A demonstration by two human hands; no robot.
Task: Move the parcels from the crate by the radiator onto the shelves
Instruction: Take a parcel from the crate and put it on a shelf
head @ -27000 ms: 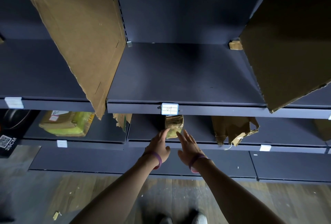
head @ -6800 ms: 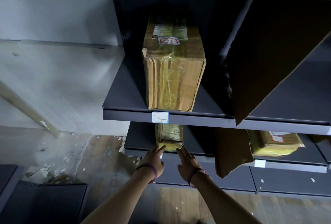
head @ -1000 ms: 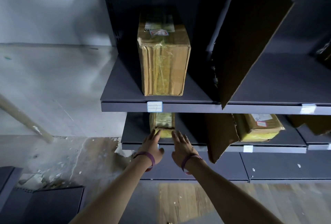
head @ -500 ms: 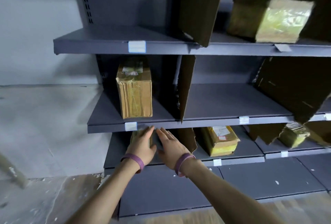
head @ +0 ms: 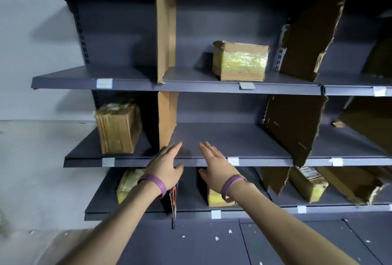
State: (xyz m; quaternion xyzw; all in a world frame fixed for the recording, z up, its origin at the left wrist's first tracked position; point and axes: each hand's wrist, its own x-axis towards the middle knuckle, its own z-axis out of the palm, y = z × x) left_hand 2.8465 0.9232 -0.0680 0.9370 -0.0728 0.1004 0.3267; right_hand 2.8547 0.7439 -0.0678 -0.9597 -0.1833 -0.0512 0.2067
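Left hand (head: 165, 167) and right hand (head: 216, 169), seemingly empty, have left the parcel (head: 127, 184).

Nothing here can be read. Small white tags sit on the front edges of the shelves, all too blurred to show writing: three on the top shelf (head: 191, 86), at the left (head: 104, 83), the middle (head: 247, 85) and the right (head: 379, 91), three more along the middle shelf (head: 148, 162), and two on the lower shelf (head: 127, 213). The upright parcel (head: 118, 131) on the middle shelf carries a pale sticker (head: 115, 106) on top, its print illegible. The tilted parcel (head: 307, 184) on the lower shelf has a printed label (head: 308, 171), equally smeared. A black hanging card (head: 174, 201), partly hidden, shows a red mark that cannot be made out.
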